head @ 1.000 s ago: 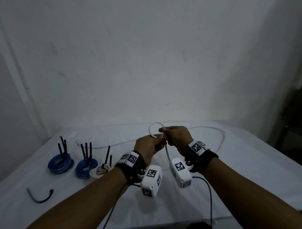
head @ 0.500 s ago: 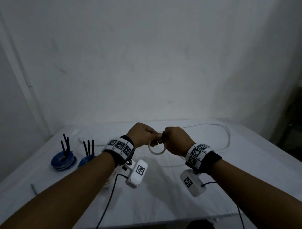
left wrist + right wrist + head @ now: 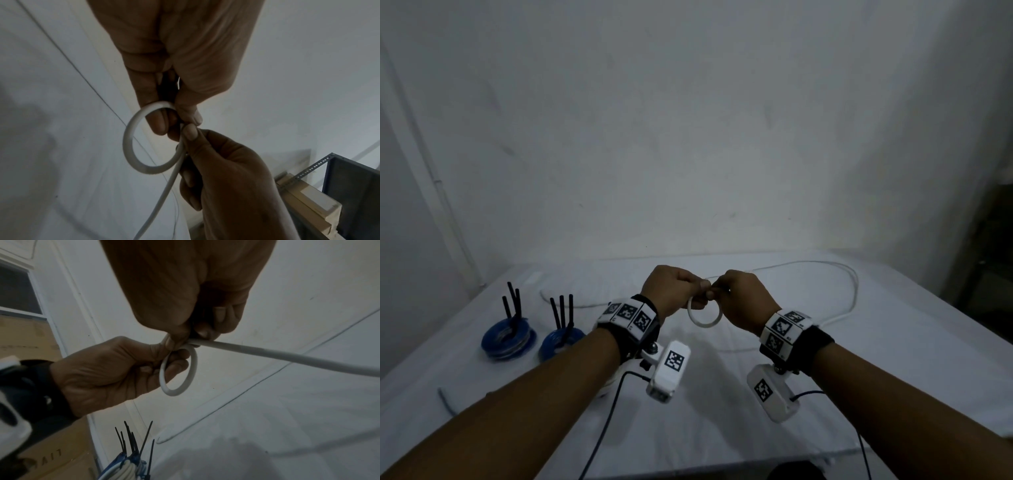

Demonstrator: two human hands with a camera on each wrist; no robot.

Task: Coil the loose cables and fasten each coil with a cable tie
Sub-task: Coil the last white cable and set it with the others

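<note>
head view shows both hands raised above the white cloth-covered table (image 3: 722, 428), meeting at a thin white round cable (image 3: 854, 291) whose end is bent into a small single loop (image 3: 704, 317). a second ago that loop stood up above the knuckles; half a second ago it had swung under them, and now it hangs below the fingers in much the same place, with the hands barely shifted, so the first turn looks set and the winding has only begun. the left hand (image 3: 671, 291) has its thumb and curled fingers pinched on the top of the loop where the cable crosses itself, one finger poking through the ring in the left wrist view (image 3: 158, 123). the right hand (image 3: 744, 298) is curled round the running length right beside that crossing, thumb tip pressed against the left thumb. the loop hangs roughly upright, its opening facing the person. from the pinch the free length leads away past the right hand, then lies in a wide arc over the far right of the table, most of it uncoiled. well to the left sit two blue cable coils (image 3: 508, 339) already bound, black cable tie tails (image 3: 512, 305) sticking up from them, and a loose dark cable tie (image 3: 446, 401) lies nearer the front edge.
</note>
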